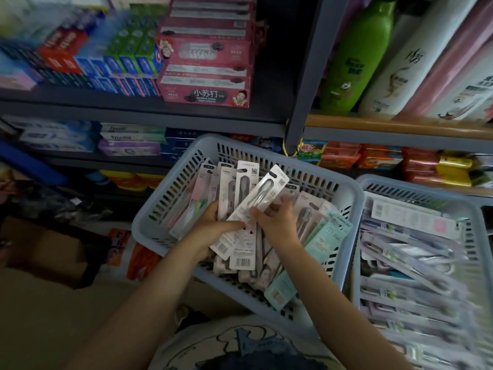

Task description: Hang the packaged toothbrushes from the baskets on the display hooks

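Seen from above, a person's two bare hands reach into a pale blue basket (344, 206) full of packaged toothbrushes. The left hand (213, 225) grasps a fanned bunch of packs (241, 236) standing in the basket, while the right hand (277, 220) pinches one white toothbrush pack (262, 193), tilted above the rest. A second basket (378, 182) of packs sits just beside it on the right, below shelves of toothpaste boxes (205, 76).

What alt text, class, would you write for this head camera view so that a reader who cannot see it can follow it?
Two hands, the left hand and the right hand, hold packaged toothbrushes over a blue-grey basket full of more packs. A second basket of packs sits to its right, and shelves of toothpaste boxes and bottles stand behind.
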Demonstrator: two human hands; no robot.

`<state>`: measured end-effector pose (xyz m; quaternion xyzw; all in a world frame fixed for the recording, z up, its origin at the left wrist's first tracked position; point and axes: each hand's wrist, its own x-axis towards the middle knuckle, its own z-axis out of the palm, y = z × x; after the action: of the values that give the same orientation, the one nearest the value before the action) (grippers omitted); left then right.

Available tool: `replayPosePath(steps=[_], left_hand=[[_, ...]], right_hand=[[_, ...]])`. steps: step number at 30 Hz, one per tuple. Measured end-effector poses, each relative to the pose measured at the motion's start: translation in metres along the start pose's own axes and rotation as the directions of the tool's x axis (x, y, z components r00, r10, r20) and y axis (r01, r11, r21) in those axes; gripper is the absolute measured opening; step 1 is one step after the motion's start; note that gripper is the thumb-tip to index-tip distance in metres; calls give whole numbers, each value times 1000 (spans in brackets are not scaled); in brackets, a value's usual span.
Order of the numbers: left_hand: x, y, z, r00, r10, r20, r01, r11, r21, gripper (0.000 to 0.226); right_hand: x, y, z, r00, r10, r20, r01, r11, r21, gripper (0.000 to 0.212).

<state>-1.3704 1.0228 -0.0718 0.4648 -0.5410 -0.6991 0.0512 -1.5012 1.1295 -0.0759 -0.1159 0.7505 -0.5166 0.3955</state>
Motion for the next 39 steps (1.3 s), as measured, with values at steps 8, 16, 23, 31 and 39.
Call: replayPosePath(steps=[8, 16, 23, 31, 39], left_hand=[[-17, 10, -6, 995, 62, 75, -51, 989, -142, 54], [-26, 32, -18, 989, 115, -92, -137, 943, -303, 42], [-40, 37, -48, 996, 90, 15, -78, 930, -359, 37], [-79, 51, -165, 989, 111, -97, -144, 861, -488, 30], [-130, 65, -320, 956, 197, -217, -284, 807, -519, 39]], right_hand=[[-8, -6, 9, 986, -4, 168, -22, 987, 156, 36], [-10, -30, 4, 958, -63, 281, 12, 984, 178, 25], [-28, -51, 36, 950, -183, 253, 151, 978, 142, 17], [-66, -91, 123, 939, -234, 253, 240, 971, 9, 22], [-107, -159, 268, 884, -391, 255, 412, 911, -32, 26]])
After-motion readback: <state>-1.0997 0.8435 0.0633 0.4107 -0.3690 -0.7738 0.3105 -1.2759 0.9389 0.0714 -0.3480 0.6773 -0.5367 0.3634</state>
